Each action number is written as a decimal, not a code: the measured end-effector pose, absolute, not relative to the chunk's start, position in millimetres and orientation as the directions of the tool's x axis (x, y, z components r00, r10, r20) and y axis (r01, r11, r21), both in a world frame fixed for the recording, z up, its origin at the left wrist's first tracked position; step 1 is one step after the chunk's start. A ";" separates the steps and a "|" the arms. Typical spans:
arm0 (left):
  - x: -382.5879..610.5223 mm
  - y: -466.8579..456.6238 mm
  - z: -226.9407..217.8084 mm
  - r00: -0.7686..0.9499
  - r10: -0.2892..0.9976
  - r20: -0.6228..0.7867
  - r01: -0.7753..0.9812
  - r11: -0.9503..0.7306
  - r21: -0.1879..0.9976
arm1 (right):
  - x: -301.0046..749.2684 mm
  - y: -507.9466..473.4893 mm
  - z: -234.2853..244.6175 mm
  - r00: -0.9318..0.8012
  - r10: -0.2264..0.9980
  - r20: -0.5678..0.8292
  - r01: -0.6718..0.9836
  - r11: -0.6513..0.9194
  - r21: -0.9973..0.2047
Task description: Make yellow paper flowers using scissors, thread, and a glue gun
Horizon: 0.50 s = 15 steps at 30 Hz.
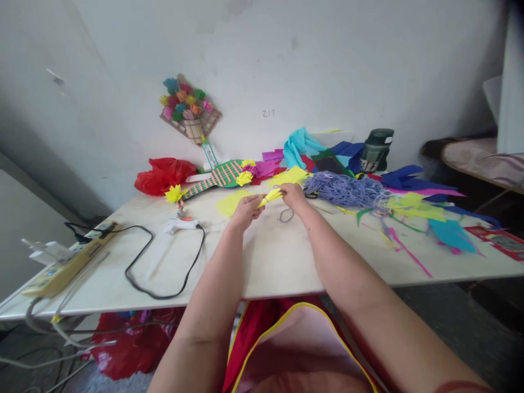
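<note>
A folded strip of yellow crepe paper (270, 197), gathered in the middle by what looks like a thin tie, is held above the table between both hands. My left hand (247, 210) pinches its near left end. At its upper right end, my right hand (293, 196) has its fingers closed on it. Beneath the hands lies a loop of purple string (286, 215). A flat yellow sheet (232, 202) rests left of my left hand, and another yellow sheet (291, 176) lies behind my hands.
A glue gun (180, 225) with a black cord and a power strip (73, 261) lie left. Behind are a green striped, flower-trimmed craft piece (225, 176) and a red plastic bag (164, 176). To the right are tangled purple string (347, 191), paper scraps (452, 236) and a dark green bottle (377, 150).
</note>
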<state>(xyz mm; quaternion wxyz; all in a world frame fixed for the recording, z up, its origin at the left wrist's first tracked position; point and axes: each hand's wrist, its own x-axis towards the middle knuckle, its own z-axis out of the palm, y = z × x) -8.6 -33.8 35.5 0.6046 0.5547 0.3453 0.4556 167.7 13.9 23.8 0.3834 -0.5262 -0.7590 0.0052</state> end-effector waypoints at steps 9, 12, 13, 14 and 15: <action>-10.9 -30.8 32.8 0.349 0.935 0.061 -0.123 -0.018 0.992 | 169.6 19.4 22.9 -0.082 0.808 0.584 0.368 0.569 -0.735; -10.0 -28.4 29.4 0.329 0.944 0.024 -0.053 -0.007 0.999 | 169.9 11.9 29.6 -0.110 0.865 0.490 -0.024 0.491 -0.871; -9.9 -27.4 28.3 0.306 0.952 0.015 -0.043 -0.002 0.999 | 170.4 8.5 32.7 -0.104 0.867 0.488 -0.155 0.470 -0.869; -10.0 -26.5 27.4 0.281 0.960 0.011 -0.053 0.004 0.999 | 171.0 5.0 35.9 -0.110 0.864 0.492 -0.271 0.450 -0.851; -10.3 -25.6 26.8 0.255 0.967 0.014 -0.086 0.008 0.996 | 171.6 1.6 38.9 -0.115 0.863 0.492 -0.362 0.425 -0.829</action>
